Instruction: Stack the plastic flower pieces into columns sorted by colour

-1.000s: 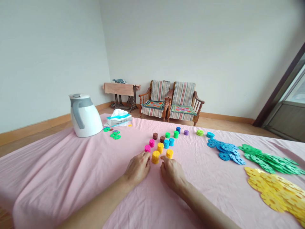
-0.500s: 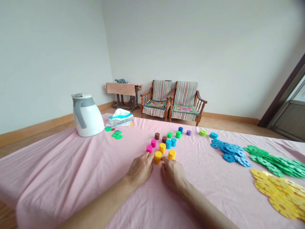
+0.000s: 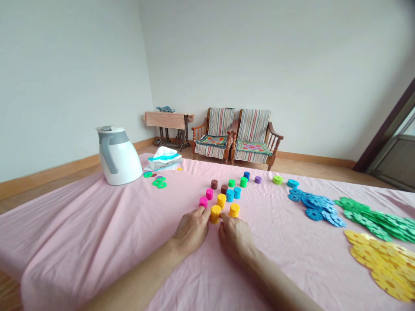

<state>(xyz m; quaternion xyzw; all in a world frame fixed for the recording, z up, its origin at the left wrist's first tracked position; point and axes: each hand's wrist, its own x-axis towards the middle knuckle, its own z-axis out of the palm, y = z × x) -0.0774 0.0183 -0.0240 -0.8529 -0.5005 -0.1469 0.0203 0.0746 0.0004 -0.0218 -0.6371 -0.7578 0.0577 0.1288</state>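
Both my hands are at a short stack of yellow notched discs (image 3: 215, 214) standing on the pink cloth. My left hand (image 3: 192, 230) is curled at its left side, and my right hand (image 3: 236, 236) has its fingers bent against its right side. The fingertips are partly hidden. Just beyond my left fingers is a magenta stack (image 3: 203, 202), with another magenta stack (image 3: 209, 194) behind it. Two more yellow stacks stand close by, one behind (image 3: 221, 200) and one to the right (image 3: 234, 210), near my right knuckles.
Farther back stand brown (image 3: 224, 189), light blue (image 3: 230, 195), green (image 3: 243, 182) and purple (image 3: 258, 179) stacks. Loose blue (image 3: 319, 208), green (image 3: 372, 218) and yellow discs (image 3: 382, 263) lie heaped at right. A white jug (image 3: 121, 162) and a tissue box (image 3: 164, 160) stand at left.
The view has shifted very slightly. My hands stay at the front yellow stack, and no stack has visibly moved on the cloth.
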